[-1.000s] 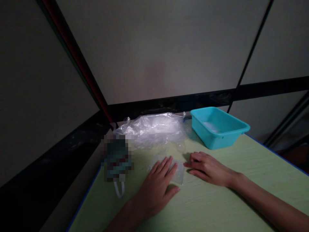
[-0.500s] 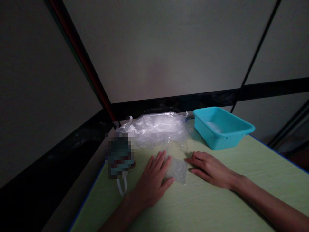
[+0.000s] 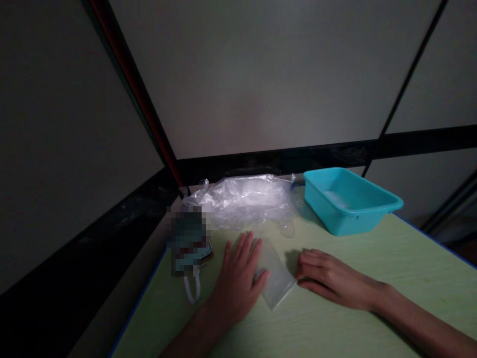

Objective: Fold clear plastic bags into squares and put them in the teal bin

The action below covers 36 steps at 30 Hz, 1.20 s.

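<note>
A small clear plastic bag [image 3: 276, 286] lies flat on the green table, turned at a slant. My left hand [image 3: 240, 278] rests on its left side, palm down with the fingers spread, and hides part of it. At the bag's right corner, my right hand [image 3: 330, 278] has its fingers curled and closed together, with the corner at the fingertips. Behind both hands spreads a crumpled heap of clear plastic [image 3: 246, 199].
A turquoise plastic basin [image 3: 357, 221] stands at the back right of the table [image 3: 309, 328]. Near the left edge sits a pixelated item [image 3: 188, 241] with a white strap [image 3: 192, 288]. Dark-framed panels [image 3: 242, 89] rise behind the table.
The small bag has turned, its right corner coming nearer to me. My right hand has moved toward me and its fingers have curled in more. My left hand stays on the bag.
</note>
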Each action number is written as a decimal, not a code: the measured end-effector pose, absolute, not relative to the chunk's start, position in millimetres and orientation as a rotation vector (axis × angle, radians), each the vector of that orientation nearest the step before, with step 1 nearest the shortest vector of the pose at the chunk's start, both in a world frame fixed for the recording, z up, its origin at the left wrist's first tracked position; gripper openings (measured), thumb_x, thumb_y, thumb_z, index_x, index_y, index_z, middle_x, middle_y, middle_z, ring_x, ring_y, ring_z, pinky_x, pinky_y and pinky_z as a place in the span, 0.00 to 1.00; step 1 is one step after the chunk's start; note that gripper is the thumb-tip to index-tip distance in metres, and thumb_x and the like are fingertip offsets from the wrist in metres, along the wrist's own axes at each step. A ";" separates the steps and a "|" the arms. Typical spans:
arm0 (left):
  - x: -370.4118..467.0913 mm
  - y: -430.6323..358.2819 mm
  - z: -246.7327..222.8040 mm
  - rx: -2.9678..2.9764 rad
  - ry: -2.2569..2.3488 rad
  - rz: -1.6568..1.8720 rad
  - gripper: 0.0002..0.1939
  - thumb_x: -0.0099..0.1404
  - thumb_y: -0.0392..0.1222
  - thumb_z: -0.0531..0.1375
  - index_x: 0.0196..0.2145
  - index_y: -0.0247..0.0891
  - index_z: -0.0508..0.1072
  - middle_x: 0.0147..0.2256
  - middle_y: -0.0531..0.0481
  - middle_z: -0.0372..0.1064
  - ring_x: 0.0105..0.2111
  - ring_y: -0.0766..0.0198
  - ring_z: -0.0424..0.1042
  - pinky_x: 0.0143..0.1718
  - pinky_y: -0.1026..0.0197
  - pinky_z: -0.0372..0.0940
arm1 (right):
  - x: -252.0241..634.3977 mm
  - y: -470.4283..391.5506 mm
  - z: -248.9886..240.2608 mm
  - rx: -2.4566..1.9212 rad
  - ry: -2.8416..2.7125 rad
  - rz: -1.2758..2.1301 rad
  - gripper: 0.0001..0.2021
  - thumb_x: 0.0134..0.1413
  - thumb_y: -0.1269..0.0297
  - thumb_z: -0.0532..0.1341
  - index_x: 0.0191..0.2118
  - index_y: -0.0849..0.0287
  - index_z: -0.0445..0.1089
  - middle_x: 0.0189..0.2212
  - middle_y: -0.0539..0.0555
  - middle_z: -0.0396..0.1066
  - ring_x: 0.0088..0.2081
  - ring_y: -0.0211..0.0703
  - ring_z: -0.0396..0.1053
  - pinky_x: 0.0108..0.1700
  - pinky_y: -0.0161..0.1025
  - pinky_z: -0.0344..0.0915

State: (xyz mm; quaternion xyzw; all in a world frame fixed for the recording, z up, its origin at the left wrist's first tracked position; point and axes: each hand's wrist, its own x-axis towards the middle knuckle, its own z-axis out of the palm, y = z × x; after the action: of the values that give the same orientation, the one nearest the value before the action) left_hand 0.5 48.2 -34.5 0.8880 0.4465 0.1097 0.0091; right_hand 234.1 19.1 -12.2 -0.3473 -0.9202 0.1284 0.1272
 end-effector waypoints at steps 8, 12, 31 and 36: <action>1.6 48.3 -34.6 2.737 1.362 0.343 0.29 0.64 0.47 0.49 0.60 0.37 0.47 0.61 0.42 0.38 0.61 0.53 0.36 0.57 0.41 0.39 | 232.0 16.6 -15.6 -0.913 -2.725 -0.034 0.11 0.62 0.64 0.49 0.33 0.60 0.66 0.28 0.52 0.67 0.31 0.41 0.62 0.33 0.39 0.57; 6.4 51.0 -33.3 2.756 1.321 0.334 0.29 0.64 0.47 0.49 0.60 0.39 0.47 0.62 0.43 0.37 0.61 0.54 0.36 0.57 0.41 0.38 | 228.3 16.8 -14.0 -0.746 -2.742 -0.382 0.15 0.62 0.71 0.46 0.29 0.59 0.67 0.26 0.51 0.67 0.28 0.40 0.60 0.30 0.41 0.52; 6.9 47.4 -25.7 2.382 1.099 0.923 0.12 0.58 0.30 0.48 0.35 0.36 0.70 0.32 0.47 0.71 0.34 0.61 0.70 0.37 0.61 0.64 | 221.0 12.4 -11.6 -0.723 -2.817 -0.036 0.15 0.56 0.76 0.49 0.45 0.67 0.68 0.52 0.60 0.64 0.54 0.47 0.58 0.55 0.46 0.58; 7.5 47.2 -28.6 2.113 1.173 0.927 0.10 0.57 0.32 0.50 0.33 0.37 0.70 0.24 0.53 0.72 0.21 0.66 0.67 0.24 0.67 0.60 | 217.1 6.7 -4.9 -0.695 -2.844 0.182 0.18 0.47 0.75 0.52 0.45 0.70 0.68 0.52 0.65 0.62 0.57 0.52 0.54 0.56 0.49 0.55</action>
State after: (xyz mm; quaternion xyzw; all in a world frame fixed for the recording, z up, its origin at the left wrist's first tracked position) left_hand 7.5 47.2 -28.6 0.7853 0.4359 0.3444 0.2732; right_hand 217.1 6.7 -4.9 -0.2355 -0.9644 0.0615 0.1038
